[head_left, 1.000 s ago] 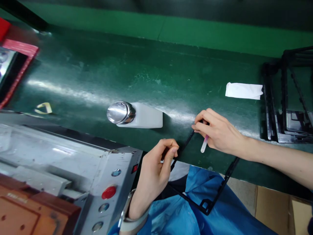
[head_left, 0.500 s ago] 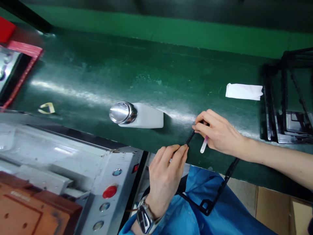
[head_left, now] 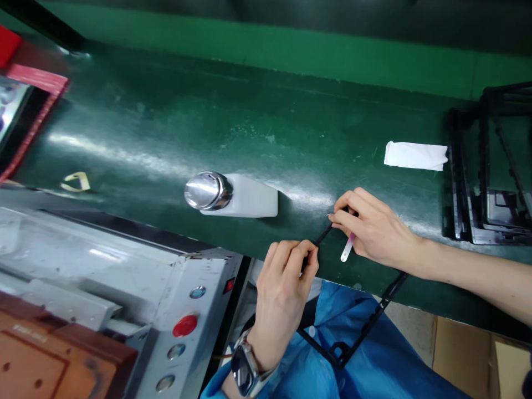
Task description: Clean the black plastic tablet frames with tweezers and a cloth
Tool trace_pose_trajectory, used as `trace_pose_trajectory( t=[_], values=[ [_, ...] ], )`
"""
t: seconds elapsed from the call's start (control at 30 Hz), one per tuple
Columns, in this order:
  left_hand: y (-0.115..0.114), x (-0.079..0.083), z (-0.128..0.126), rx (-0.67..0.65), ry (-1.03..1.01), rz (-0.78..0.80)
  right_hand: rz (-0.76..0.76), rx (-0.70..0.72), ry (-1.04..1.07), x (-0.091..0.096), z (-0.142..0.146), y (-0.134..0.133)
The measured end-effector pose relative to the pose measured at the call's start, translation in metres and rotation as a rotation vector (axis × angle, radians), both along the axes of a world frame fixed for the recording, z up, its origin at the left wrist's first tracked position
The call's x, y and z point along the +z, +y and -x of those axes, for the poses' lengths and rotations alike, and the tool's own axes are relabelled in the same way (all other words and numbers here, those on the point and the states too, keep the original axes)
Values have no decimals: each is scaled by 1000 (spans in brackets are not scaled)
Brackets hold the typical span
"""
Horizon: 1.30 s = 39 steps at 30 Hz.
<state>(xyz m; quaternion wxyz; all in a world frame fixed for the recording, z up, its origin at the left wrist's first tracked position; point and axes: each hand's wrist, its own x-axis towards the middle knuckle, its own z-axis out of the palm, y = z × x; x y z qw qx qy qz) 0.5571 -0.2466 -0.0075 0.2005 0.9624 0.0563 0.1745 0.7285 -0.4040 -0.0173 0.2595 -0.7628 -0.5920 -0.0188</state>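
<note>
A thin black plastic frame (head_left: pixel 376 310) lies half on the green belt (head_left: pixel 208 127) and half over my blue-clad lap. My left hand (head_left: pixel 285 288), with a watch on the wrist, pinches the frame's left bar between thumb and fingers. My right hand (head_left: pixel 374 230) grips the frame's far corner. A small pink-and-white stick (head_left: pixel 347 247) pokes out from under its fingers.
A white bottle with a chrome cap (head_left: pixel 230 195) lies on the belt left of my hands. A white cloth (head_left: pixel 414 155) lies at the right, beside a stack of black frames (head_left: pixel 486 166). A grey machine with a red button (head_left: pixel 184 326) stands at lower left. A cardboard box (head_left: pixel 469 349) is at lower right.
My left hand has slid up the frame's left bar toward my right hand and turned so the watch shows. The frame's near corner has shifted slightly left. My right hand has hardly moved.
</note>
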Motion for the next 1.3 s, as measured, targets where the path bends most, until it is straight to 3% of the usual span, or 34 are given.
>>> trace_pose_trajectory(
  t=[0.23,0.37,0.5,0.87,1.3],
  values=[
    [0,-7,6,16,-35,75,-4,3,4,0,1,1],
    [-1,-11,11,-15,-127,-7,-16,2,-7,-2,2,2],
    [-1,-10,11,-44,-131,-76,-24,-4,-28,-2,2,2],
    [2,-3,4,-38,-68,-54,-28,-8,-38,-2,3,2],
    [13,-1,11,41,24,224,-38,6,-32,-3,3,3]
  ],
)
